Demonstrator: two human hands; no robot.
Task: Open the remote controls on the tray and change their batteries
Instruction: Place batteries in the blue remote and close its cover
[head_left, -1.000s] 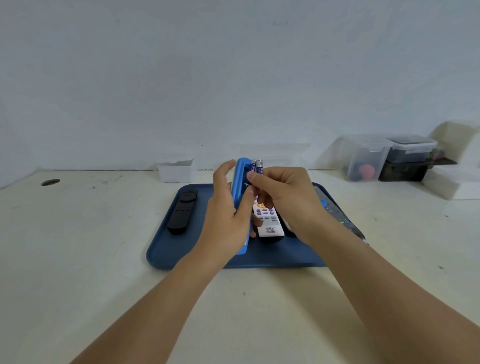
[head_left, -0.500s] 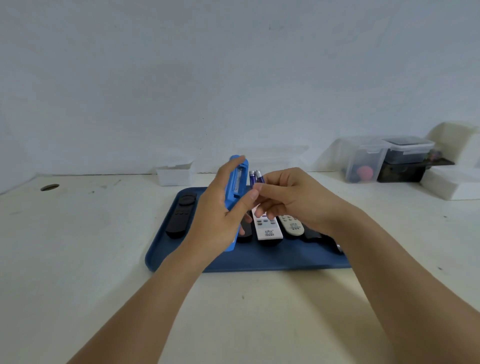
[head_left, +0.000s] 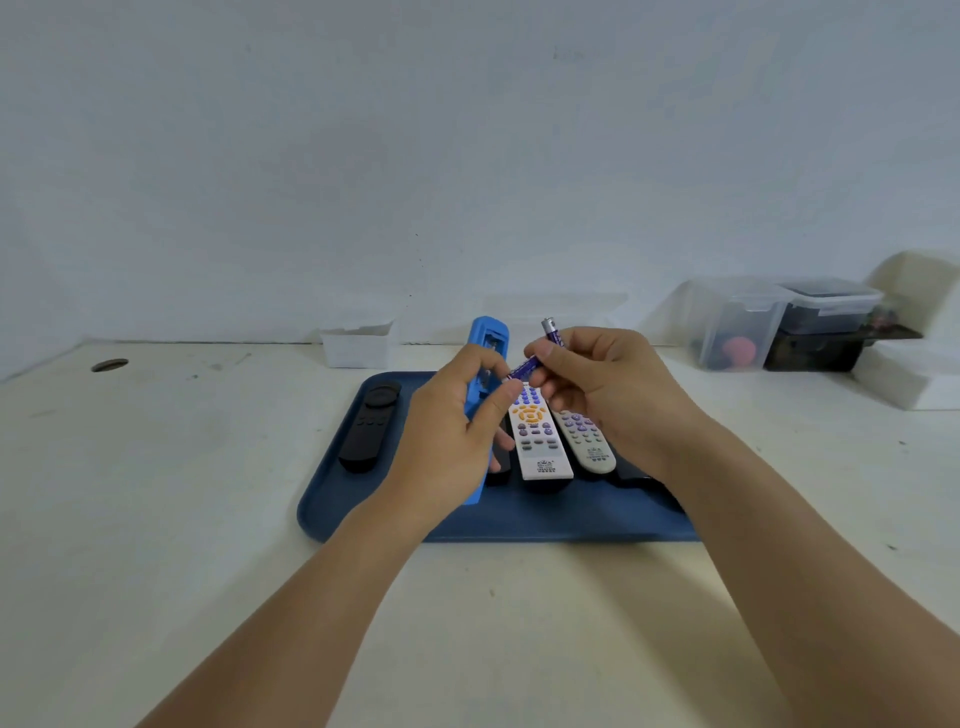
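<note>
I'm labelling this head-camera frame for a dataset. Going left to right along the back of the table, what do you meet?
Dark hole in the tabletop → white open box → clear lidded tub holding something red → dark-lidded container → white block.

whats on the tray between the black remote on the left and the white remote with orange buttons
In the head view, the left hand holding the blue remote upright sits between them.

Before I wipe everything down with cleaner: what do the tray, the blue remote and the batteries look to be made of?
Tray: looks like matte dark-blue plastic, with rounded moulded rim and no glare.
Blue remote: likely a soft rubbery sleeve or plastic; uniform matte blue, thick rounded edges.
Batteries: metal cells in a glossy purple printed wrap; a bare silvery end cap shows.
</note>
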